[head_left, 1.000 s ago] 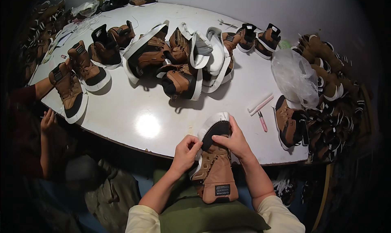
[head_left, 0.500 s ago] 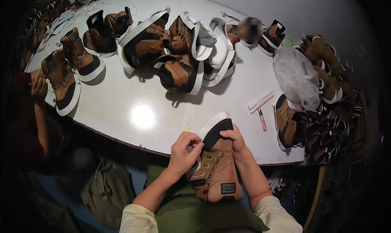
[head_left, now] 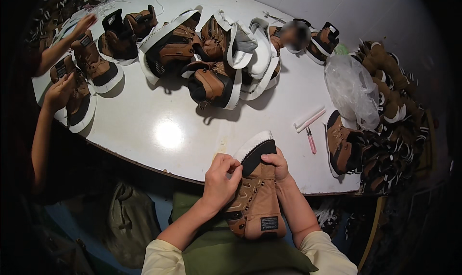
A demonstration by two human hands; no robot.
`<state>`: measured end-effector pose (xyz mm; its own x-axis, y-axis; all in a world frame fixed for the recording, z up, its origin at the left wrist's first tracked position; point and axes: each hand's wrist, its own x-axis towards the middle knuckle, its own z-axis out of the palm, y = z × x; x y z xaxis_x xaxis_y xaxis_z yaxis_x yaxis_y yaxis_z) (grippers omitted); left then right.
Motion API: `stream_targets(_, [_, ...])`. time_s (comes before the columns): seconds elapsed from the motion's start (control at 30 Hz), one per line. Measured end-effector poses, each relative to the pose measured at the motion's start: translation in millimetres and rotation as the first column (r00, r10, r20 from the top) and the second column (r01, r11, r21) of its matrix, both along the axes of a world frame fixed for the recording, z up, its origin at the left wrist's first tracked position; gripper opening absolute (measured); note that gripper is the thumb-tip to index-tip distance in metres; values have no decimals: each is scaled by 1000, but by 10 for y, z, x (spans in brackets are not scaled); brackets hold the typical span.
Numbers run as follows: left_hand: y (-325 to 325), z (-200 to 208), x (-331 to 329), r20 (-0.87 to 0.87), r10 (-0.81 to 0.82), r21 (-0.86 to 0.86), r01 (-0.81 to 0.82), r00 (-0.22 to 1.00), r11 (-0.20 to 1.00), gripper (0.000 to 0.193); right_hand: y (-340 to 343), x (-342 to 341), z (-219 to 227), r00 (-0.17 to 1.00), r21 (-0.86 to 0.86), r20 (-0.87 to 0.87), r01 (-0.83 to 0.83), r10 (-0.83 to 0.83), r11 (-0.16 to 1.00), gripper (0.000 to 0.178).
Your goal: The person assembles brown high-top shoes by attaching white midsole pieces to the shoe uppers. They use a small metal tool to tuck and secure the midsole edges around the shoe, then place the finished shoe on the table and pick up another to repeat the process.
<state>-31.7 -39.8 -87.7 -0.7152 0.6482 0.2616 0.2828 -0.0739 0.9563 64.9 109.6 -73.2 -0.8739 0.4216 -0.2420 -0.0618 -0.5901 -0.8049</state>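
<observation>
A brown boot with a black toe cap and a white, stitched sole edge rests over my lap, toe toward the table. My right hand is closed around its far right side, thumb on the toe cap. At the left side of the toe, my left hand is closed in a pinch against the sole's edge. What lies between those fingertips is too small to make out. The boot's underside is hidden.
Several brown boots with white soles stand across the white table. To the right lie pink-handled snips, a pale stick-like tool, a single boot and a clear plastic bag. A co-worker's hand touches a boot at left.
My left hand has shifted slightly up and right along the toe edge. At the left, the co-worker's hands have moved farther over the table, one now onto a boot.
</observation>
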Motion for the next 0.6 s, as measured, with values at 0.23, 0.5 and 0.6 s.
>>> stream_targets(0.23, [-32, -86, -95, 223, -128, 21, 127, 966, 992, 6, 17, 3, 6, 1000, 32, -8, -17, 17, 999, 42])
stream_targets(0.5, [-174, -319, -69, 423, -233, 174, 173, 876, 969, 5, 45, 4, -78, 1000, 2, -23, 4, -4, 1000, 41])
stream_targets(0.6, [-238, -363, -36, 332, -229, 201, 169, 915, 965, 4, 31, -5, -84, 1000, -11, -22, 13, -13, 1000, 40])
